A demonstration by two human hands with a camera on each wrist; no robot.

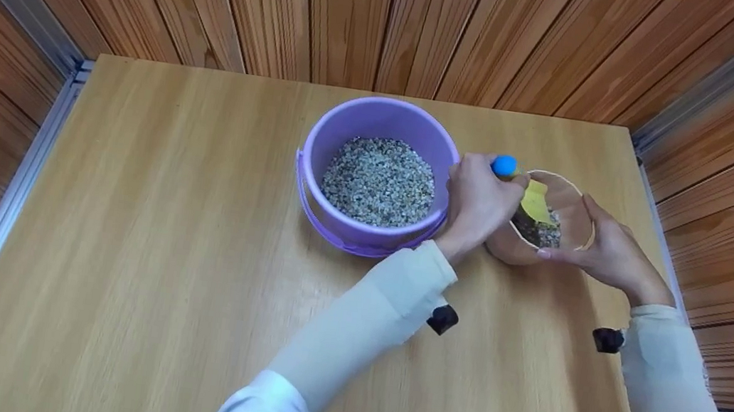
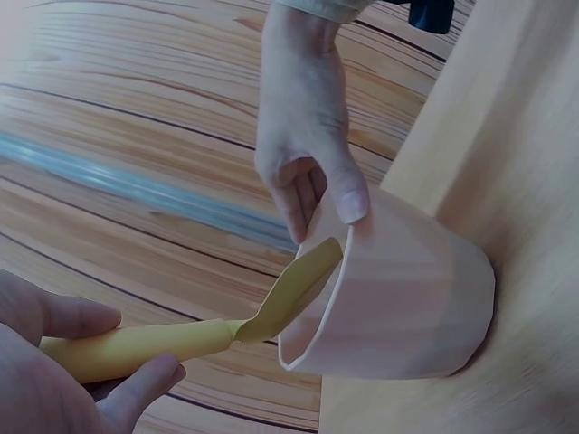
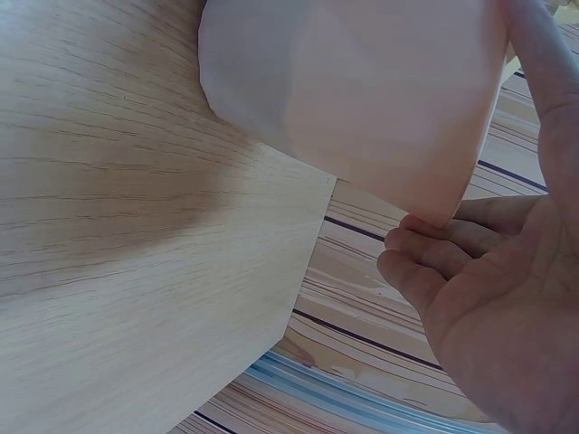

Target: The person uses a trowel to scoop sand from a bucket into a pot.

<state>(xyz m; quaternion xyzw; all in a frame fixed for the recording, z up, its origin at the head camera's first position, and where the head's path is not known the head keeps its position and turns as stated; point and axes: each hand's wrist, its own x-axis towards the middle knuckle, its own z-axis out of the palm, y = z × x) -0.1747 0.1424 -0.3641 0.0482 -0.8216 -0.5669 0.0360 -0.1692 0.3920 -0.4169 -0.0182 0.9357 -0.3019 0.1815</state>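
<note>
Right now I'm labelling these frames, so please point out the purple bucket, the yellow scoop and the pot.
purple bucket [image 1: 339,123], head view, on its inner back wall.
yellow scoop [image 2: 298,287], left wrist view, on its blade.
pot [image 2: 407,307], left wrist view, on its outer side wall.

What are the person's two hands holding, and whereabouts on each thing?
The left hand grips the yellow scoop by its handle, near the blue end. The right hand holds the tan pot at its rim, thumb on the edge.
</note>
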